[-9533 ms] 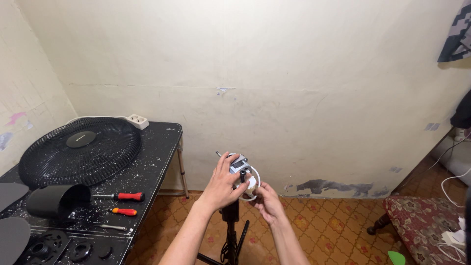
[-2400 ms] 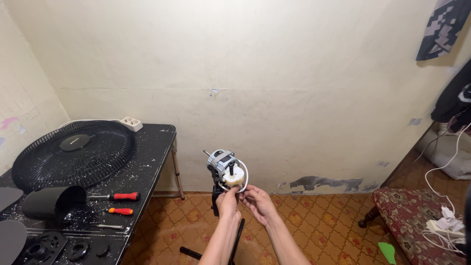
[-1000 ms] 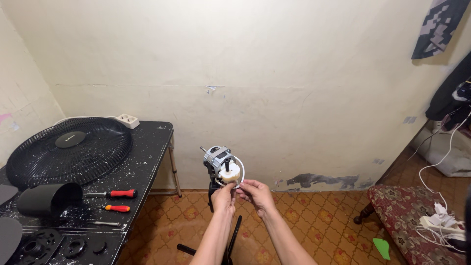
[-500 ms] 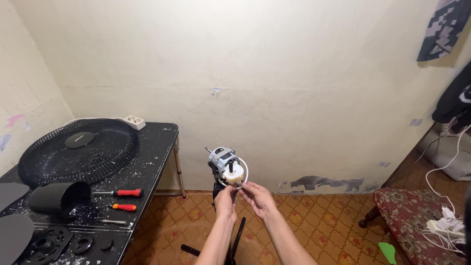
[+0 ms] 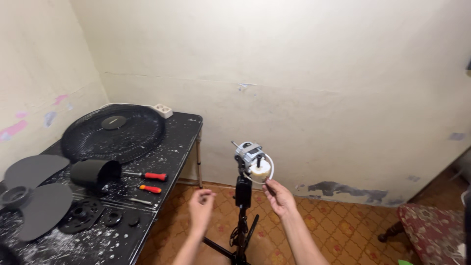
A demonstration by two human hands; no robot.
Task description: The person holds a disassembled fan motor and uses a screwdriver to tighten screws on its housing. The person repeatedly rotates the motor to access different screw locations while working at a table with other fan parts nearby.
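Motor (image 5: 249, 153): bare fan motor on top of a black stand (image 5: 241, 216), in front of the wall, right of the table (image 5: 174, 147); shaft points up and to the left
Cord (image 5: 267, 169): white loop hanging at the motor's right side, touching the right hand's fingertips
Right hand (image 5: 277, 196): just below and right of the motor, fingers partly curled, fingertips pinching the cord
Left hand (image 5: 201, 206): loosely curled, holds nothing that shows, apart from the stand, between it and the table's edge
Done: as the parts lie, the fan is stripped; grille (image 5: 115, 132), blade (image 5: 37, 196), black housing (image 5: 93, 174) and rings (image 5: 83, 216) lie on the table, off the motor
Left: the motor is not yet off the stand; no tool in either hand, both screwdrivers (image 5: 147, 181) lie on the table
Edges: the table's right edge and leg are near the left hand; the stand's legs spread on the tiled floor below both arms
Open room: free floor right of the stand as far as a patterned cushion (image 5: 431, 228); the wall is close behind the motor
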